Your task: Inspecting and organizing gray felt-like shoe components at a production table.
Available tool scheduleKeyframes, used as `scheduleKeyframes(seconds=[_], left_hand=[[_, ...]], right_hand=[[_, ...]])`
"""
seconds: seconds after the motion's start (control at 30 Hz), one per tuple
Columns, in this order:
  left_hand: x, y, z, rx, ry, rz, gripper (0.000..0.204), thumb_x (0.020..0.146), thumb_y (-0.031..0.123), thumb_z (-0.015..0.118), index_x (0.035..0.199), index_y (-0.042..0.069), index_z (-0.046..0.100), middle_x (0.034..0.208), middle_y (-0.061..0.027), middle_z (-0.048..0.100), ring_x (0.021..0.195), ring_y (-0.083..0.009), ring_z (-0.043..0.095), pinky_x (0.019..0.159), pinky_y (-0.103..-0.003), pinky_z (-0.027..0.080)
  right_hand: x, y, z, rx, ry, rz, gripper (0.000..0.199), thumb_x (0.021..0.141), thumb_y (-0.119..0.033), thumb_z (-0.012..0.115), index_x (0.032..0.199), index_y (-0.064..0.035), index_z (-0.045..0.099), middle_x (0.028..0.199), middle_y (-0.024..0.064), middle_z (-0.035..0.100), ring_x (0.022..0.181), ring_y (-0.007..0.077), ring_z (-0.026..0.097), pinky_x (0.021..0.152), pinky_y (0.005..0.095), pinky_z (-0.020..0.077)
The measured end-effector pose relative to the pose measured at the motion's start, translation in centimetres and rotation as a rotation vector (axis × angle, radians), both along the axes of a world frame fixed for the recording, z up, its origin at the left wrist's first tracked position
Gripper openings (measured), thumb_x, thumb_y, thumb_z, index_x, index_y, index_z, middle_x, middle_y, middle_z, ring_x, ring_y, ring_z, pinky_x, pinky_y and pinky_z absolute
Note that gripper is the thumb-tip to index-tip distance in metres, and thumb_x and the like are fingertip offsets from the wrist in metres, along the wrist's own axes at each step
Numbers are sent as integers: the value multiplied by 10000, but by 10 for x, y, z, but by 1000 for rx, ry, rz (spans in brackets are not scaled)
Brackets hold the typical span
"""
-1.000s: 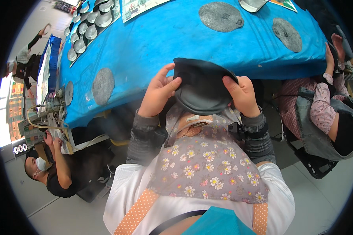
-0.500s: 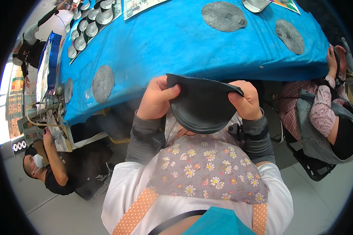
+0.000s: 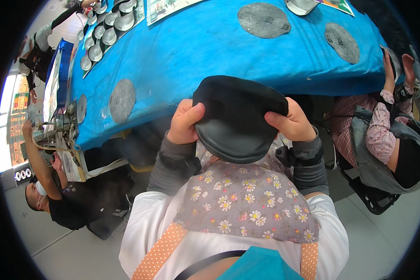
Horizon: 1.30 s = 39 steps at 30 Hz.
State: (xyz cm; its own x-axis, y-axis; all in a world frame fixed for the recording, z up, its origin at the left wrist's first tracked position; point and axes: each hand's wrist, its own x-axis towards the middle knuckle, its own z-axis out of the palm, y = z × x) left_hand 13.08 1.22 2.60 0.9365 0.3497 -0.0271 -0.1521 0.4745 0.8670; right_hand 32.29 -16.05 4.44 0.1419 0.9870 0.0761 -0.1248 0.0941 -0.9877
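A black, smooth, moulded piece with a rounded lower rim (image 3: 238,123) is held up in front of my apron, at the table's near edge. My left hand (image 3: 185,122) grips its left side, with the thumb lying on the face toward me. On the opposite side my right hand (image 3: 294,122) pinches the edge, thumb also on the near face. Both hands are closed on it; the fingers behind the piece are hidden. Its exact kind does not show. Similar silver-and-black rounded pieces (image 3: 109,36) lie in rows at the far left of the table.
The blue-covered table (image 3: 182,60) carries grey round pads (image 3: 263,20), a sheet of printed paper (image 3: 170,8) and a silver piece (image 3: 303,5) at the back. A co-worker in pink sleeves (image 3: 378,121) sits right. Another, masked, (image 3: 79,200) is at the left beside a machine (image 3: 63,123).
The black piece has tilted, its upper edge now higher and rounded, showing more of its surface. Both hands still hold its sides. The person at the left has raised an arm.
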Motion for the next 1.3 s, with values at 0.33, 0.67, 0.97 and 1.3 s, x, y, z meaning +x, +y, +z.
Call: scheduleKeyframes(seconds=[0.33,0.67,0.97,1.3], left_hand=[[15,0,16,128,354,-118,449,925,389,438,733,21,609,540,-24,539,407,-89,433,391,-219,306],[42,-33,7,180,205,212,361,963,321,415,869,13,580,645,-62,604,449,-101,494,414,-220,350],[41,-28,29,515,300,410,347,950,279,484,758,12,594,579,-19,570,417,-62,452,381,-210,310],[39,-26,28,985,278,377,379,965,258,448,715,9,584,512,2,509,428,-61,450,391,-215,316]], right_hand=[[7,10,-3,315,-693,-340,188,836,-126,631,697,-6,594,555,90,516,474,253,497,454,337,377],[-21,43,-10,421,-773,-730,105,796,-101,640,792,-6,596,599,162,509,526,334,505,457,380,372],[-32,44,-4,-29,-124,-339,399,940,-312,498,654,-34,511,504,83,456,431,202,431,429,299,321],[-41,47,-10,54,-18,-501,526,967,-350,437,524,-66,433,458,-11,424,411,53,393,390,210,273]])
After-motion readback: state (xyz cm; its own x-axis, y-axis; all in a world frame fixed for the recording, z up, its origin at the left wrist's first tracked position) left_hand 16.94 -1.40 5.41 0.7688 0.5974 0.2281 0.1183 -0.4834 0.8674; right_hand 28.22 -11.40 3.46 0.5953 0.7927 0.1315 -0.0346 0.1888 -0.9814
